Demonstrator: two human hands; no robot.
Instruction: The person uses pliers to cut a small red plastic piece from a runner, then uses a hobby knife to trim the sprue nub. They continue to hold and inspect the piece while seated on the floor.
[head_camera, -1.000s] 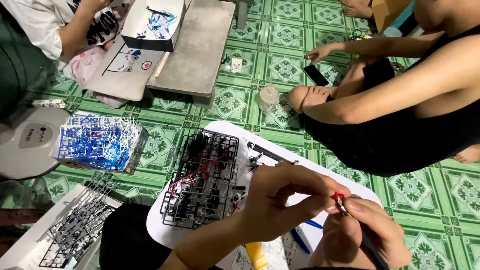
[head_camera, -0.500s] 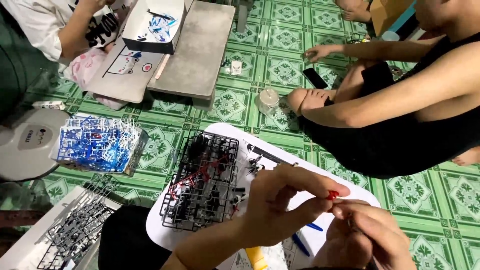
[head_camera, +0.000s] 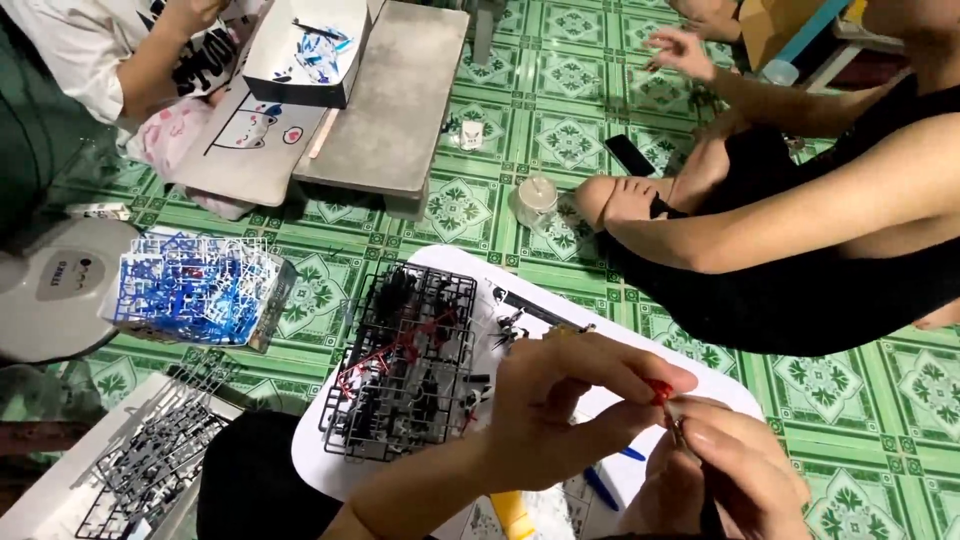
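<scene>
Pinching a small red part (head_camera: 659, 390) between thumb and forefinger, the left hand (head_camera: 560, 405) is closed on it above the right end of a white tray (head_camera: 455, 265) that lies on the green patterned floor (head_camera: 850, 400). The right hand (head_camera: 735, 470) sits just beside it, fingers curled shut around a thin metal tool (head_camera: 678, 432) whose tip meets the red part; most of the tool is hidden inside the fist, so its kind cannot be told.

On the tray's left half lies a stack of black plastic part frames (head_camera: 405, 365) with a few red pieces among them, reaching from the tray's far edge to its near edge. Small loose dark pieces (head_camera: 510, 325) rest near the tray's middle, and a blue pen (head_camera: 600, 488) lies at its near edge, partly under the hands.

On the floor well to the left of the tray stands a clear bag of blue and white part frames (head_camera: 195, 290), touching a round white device (head_camera: 50, 290). Grey part frames (head_camera: 150, 465) fill a white box at the near left corner of the view. Beyond the tray's far edge stand a small clear jar (head_camera: 536, 198) and a low grey stool (head_camera: 390, 95) carrying a white box (head_camera: 305, 45). A seated person in black (head_camera: 800, 270) is at the right, with a dark phone (head_camera: 630, 155) on the floor beside their foot.
</scene>
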